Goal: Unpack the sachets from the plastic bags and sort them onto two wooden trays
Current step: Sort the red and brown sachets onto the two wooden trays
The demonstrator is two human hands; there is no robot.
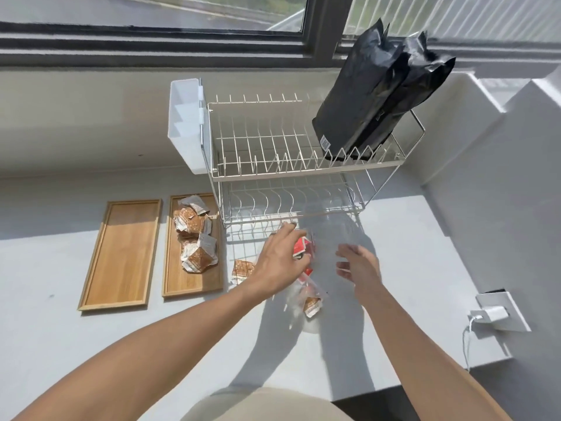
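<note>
Both bare arms reach forward. The left hand [280, 258] curls palm down. The right hand [358, 264] pinches, fingers bent.

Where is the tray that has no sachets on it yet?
In the head view the bare wooden tray lies on the counter at the far left, directly beside the tray with brown sachets, which sits between it and the wire dish rack.

This is looking like a home kitchen corner. A two-tier wire dish rack [291, 165] is standing on a pale counter [76, 344] under a window [182, 13]. A charger [488, 314] is sitting in a wall socket on the right.
</note>
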